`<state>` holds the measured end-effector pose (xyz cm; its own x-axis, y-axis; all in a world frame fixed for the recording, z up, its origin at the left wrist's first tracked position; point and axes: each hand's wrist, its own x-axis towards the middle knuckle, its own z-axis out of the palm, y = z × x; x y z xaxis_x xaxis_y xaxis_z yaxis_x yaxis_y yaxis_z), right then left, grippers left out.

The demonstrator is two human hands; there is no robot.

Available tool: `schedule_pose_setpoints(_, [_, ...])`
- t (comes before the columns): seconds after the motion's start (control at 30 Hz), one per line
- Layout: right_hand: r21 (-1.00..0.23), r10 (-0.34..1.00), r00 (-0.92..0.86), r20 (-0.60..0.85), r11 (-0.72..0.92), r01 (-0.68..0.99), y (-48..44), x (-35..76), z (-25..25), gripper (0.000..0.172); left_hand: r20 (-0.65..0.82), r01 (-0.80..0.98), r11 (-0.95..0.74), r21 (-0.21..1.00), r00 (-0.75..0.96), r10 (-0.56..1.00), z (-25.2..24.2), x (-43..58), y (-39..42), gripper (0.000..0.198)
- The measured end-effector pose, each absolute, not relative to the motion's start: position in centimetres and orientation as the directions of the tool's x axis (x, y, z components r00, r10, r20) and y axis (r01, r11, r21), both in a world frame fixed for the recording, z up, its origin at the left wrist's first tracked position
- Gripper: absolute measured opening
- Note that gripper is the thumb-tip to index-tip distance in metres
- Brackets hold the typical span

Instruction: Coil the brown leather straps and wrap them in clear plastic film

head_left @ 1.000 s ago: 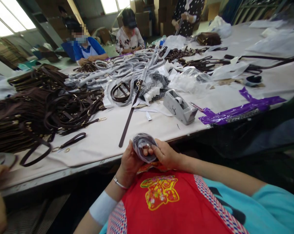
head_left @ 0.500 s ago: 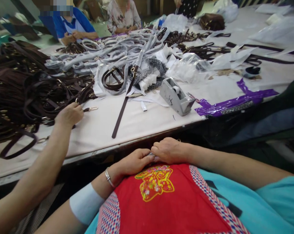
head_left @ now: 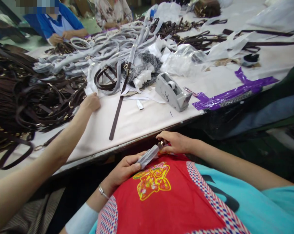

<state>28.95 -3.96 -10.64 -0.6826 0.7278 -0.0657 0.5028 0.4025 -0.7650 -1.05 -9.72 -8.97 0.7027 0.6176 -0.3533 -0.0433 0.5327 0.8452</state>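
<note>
Just above my red apron, my left hand [head_left: 127, 165] closes around a strap [head_left: 149, 156] wrapped in pale grey film. At its other end, my right hand [head_left: 176, 143] pinches the strap near a gold metal buckle [head_left: 161, 143] with a short bit of dark leather showing. The strap lies slanted between both hands, below the table's front edge. Where the rest of it runs is hidden. On the table ahead lies a brown strap [head_left: 119, 113], its upper part wrapped in the same film.
A co-worker's hand [head_left: 90, 102] reaches in from the left over the table [head_left: 142, 122]. Dark brown straps [head_left: 46, 100] pile up at left, film-wrapped straps [head_left: 100, 48] behind. A tape dispenser [head_left: 172, 92] and purple tape [head_left: 217, 99] sit near the front edge. Two people sit opposite.
My hands have moved apart, and the wrapped strap with its buckle now shows between them. The co-worker's hand has moved right, away from the brown strap pile. The view has shifted slightly.
</note>
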Motion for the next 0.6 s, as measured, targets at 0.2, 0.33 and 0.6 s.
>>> schedule_pose_setpoints(0.2, [-0.731,0.754,-0.6,0.265,0.563,0.385,-2.5,31.0,-7.1,0.033,-0.361,-0.022,0.493,0.87,0.654,0.665,-8.3,-1.6,-9.7,0.039])
schedule_pose_setpoints(0.33, [-0.578,0.505,-0.787,0.353,0.78,0.241,-3.7,26.8,-4.5,0.037,-0.394,0.032,0.506,0.862,0.672,0.628,-8.1,-0.5,-9.1,0.036])
schedule_pose_setpoints(0.6, [-0.309,0.452,-0.892,0.022,0.851,0.424,-4.4,22.5,-7.8,0.038,-0.421,0.054,0.525,0.849,0.669,0.612,-8.6,0.4,-8.9,0.04])
